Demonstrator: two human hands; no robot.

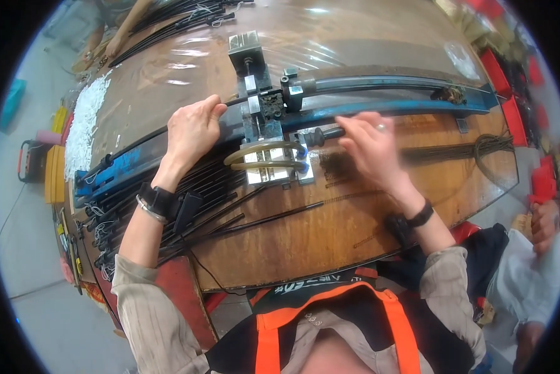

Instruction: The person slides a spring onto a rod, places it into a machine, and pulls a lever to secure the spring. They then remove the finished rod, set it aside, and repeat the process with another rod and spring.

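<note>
My left hand (194, 128) is closed on a thin black rod (144, 138) that slants from the far left up into a metal clamping fixture (267, 106). My right hand (373, 146), a little blurred, has its fingers curled at the end of a dark handle (320, 136) on the fixture's right side. Two curved yellowish hoses (264, 149) loop over a metal block (268, 168) at the fixture's near end. A long blue rail (379, 111) runs across the table beneath the fixture. The rod's tip inside the clamp is hard to make out.
Several black rods with white cords (114, 227) lie at the left, and more (174, 25) at the far edge. Thin springs (429, 153) are bundled at right. White strips (90, 118) heap at left. Red bins (510, 118) stand at right. Other people's hands (113, 47) show at the edges.
</note>
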